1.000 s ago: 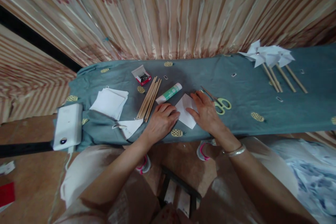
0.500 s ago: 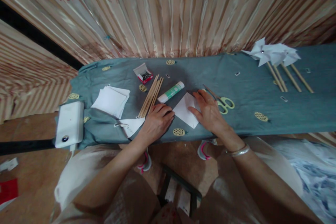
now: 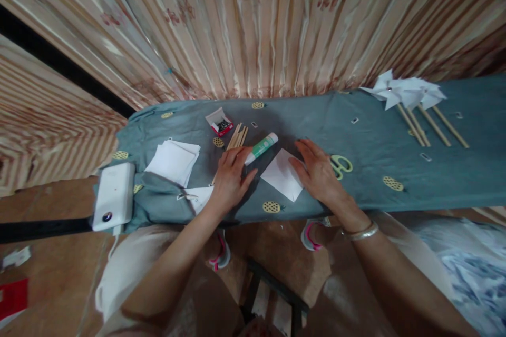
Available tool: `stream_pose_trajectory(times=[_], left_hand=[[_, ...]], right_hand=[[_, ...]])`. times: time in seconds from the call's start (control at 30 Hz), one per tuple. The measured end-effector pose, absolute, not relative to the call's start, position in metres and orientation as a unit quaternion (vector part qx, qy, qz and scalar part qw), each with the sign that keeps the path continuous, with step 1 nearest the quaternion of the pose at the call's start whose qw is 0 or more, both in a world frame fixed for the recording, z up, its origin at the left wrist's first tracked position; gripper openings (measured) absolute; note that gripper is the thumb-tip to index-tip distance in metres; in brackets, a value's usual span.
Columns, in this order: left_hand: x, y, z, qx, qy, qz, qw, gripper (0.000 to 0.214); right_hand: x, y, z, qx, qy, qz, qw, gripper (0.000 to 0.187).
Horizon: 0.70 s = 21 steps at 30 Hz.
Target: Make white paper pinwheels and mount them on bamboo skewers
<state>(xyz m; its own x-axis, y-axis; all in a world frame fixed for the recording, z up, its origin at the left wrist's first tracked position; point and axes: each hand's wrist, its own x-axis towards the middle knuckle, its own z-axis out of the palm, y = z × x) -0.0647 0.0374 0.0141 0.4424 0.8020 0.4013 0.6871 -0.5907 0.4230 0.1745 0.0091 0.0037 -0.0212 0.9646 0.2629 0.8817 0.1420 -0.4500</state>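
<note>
A square of white folded paper (image 3: 281,174) lies flat on the cloth between my two hands. My right hand (image 3: 318,172) is open, its thumb at the paper's right edge and its fingers stretched forward. Beneath and beside it are scissors with yellow-green handles (image 3: 342,165), their blades hidden. My left hand (image 3: 230,179) is open over a bundle of wooden sticks (image 3: 237,137), thumb apart from the fingers. Its fingertips are at the lower end of a green and white glue stick (image 3: 262,147); whether they touch it I cannot tell.
An open red box of small metal pins (image 3: 221,124) stands behind the sticks. Stacked white paper (image 3: 174,162), a paper piece (image 3: 201,197) and a white power bank (image 3: 114,195) are at left. Several paper pinwheels (image 3: 411,89) on sticks lie far right. A striped curtain (image 3: 253,31) hangs behind.
My left hand has moved forward from the paper's left corner onto the sticks, its thumb spreading. My right hand has shifted slightly and now covers the scissor blades. The view has shifted a little.
</note>
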Motion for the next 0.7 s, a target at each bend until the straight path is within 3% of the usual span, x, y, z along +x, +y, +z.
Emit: stream_pose_trajectory(times=[0.2,0.4,0.6,0.7], left_hand=[[-0.051,0.052,0.003,0.85,0.472,0.22,0.078,0.042],[-0.049,0.061,0.0,0.827,0.492,0.254,0.095,0.025],[-0.043,0.052,0.019,0.748,0.523,0.328,0.242,0.024],[-0.035,0.043,0.029,0.701,0.521,0.35,0.339,0.024]], right_hand=[[0.167,0.016,0.01,-0.631,-0.715,0.081,0.289,0.047],[0.158,0.019,0.012,-0.621,-0.711,0.094,0.316,0.044],[0.157,0.017,0.02,-0.614,-0.676,0.159,0.376,0.04],[0.152,0.016,0.027,-0.599,-0.6,0.314,0.428,0.037]])
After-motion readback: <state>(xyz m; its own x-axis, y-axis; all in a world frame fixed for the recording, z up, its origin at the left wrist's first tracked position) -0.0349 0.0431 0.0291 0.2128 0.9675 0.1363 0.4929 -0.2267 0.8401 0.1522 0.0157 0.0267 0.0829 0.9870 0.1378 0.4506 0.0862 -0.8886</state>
